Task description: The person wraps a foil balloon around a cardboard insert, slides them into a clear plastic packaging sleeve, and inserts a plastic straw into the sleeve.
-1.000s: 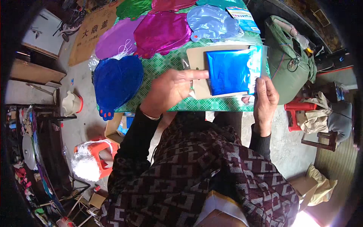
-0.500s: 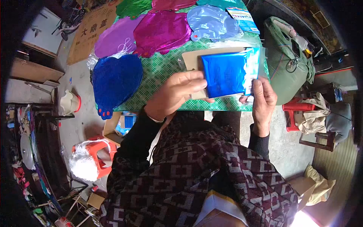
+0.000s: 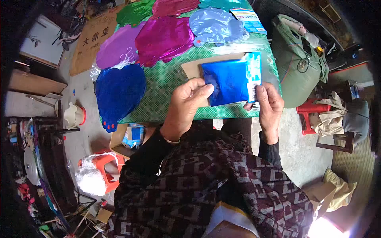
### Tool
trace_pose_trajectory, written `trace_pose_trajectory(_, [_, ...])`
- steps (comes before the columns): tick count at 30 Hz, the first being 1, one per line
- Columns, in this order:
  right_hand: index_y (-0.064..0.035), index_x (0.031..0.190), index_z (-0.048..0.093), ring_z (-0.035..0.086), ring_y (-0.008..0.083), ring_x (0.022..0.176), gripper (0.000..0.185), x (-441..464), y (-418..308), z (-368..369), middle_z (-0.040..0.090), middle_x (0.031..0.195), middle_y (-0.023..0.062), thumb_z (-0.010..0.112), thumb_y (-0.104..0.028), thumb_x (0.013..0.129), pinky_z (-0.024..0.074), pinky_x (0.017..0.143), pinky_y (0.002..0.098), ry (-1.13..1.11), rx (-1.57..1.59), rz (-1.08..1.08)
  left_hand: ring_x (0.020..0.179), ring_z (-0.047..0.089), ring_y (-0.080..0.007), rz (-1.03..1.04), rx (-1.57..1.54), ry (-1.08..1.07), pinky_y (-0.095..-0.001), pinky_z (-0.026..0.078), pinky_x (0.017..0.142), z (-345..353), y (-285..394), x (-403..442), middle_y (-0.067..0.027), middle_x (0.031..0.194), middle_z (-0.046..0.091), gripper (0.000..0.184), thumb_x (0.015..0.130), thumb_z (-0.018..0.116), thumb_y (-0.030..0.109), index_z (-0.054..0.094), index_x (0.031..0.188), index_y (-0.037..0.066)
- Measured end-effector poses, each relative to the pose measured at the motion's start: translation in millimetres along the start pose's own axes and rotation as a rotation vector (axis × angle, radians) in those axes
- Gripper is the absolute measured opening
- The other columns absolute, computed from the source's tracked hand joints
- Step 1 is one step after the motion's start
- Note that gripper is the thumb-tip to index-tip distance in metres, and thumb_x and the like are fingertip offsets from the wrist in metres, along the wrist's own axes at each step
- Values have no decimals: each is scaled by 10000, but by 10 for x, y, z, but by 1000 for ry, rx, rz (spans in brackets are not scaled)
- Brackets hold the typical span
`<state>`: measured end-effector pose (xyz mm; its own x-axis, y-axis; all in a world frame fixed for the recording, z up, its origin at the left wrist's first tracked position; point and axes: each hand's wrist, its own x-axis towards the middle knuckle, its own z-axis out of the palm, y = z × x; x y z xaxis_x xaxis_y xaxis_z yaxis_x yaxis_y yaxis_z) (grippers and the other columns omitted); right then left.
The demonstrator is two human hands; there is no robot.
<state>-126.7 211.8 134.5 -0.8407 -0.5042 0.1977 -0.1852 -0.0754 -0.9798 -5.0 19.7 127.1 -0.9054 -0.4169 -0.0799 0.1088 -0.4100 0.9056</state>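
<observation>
A folded blue foil sheet in a clear plastic packet (image 3: 227,81), with a printed card strip along its right side, is held up over the table's near edge. My left hand (image 3: 187,104) pinches its left edge, thumb on top and fingers partly hidden underneath. On the opposite side, my right hand (image 3: 270,106) grips the lower right corner by the printed strip. Behind the packet a piece of tan cardboard (image 3: 192,69) shows. To the left lies a stack of dark blue foil balloons (image 3: 120,93), flat and rounded, with red-dotted toes.
The table (image 3: 162,85) has a green checked cover. Further back lie magenta (image 3: 164,39), purple (image 3: 118,47) and pale blue foil balloons (image 3: 216,24), beside a printed card (image 3: 250,20). A large green sack (image 3: 295,67) stands right; red stools (image 3: 311,115) are on both sides.
The packet has shifted slightly left and tilted. My left hand, which lay with fingers stretched across its edge, now has its thumb pressed on the packet. My right hand keeps its hold.
</observation>
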Motion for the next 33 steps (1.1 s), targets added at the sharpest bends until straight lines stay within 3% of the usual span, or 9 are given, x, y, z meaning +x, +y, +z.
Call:
trace_pose_trajectory(12, [33,1054,622,610,127,564,163,-60,208,-28,641,766,70,560,-117,1044,504,551,221,-66,29,53,742,535,-80,-23,59,74,-198,422,705,42,-49,53,-42,900,655,208,963,662,145,635,1054,-40])
trace_pose_trajectory(21, [-6,938,580,600,105,535,146,-140,565,156,642,718,62,585,-115,1034,475,508,206,-77,303,228,702,486,-87,19,355,247,-232,388,650,-145,-270,90,-8,791,594,195,936,680,165,661,952,-28])
trace_pose_trajectory(26, [-21,960,560,620,134,545,161,-189,836,169,638,711,77,600,-159,1033,499,529,220,-136,272,308,689,487,-87,-116,485,250,-239,388,634,-323,-367,187,-2,743,580,206,913,709,192,672,919,-11])
trace_pose_trajectory(31, [-30,938,547,634,137,533,192,-230,896,209,641,700,80,621,-184,1025,494,511,219,-171,247,430,704,504,-101,-106,683,213,-247,411,693,-552,-475,314,-5,758,610,226,899,714,241,695,856,20])
trace_pose_trajectory(33, [-30,925,547,634,133,527,194,-230,899,217,642,687,77,619,-181,1024,485,496,218,-178,235,450,681,493,-96,-124,640,227,-244,400,659,-551,-451,301,-2,739,597,232,886,732,236,694,847,10])
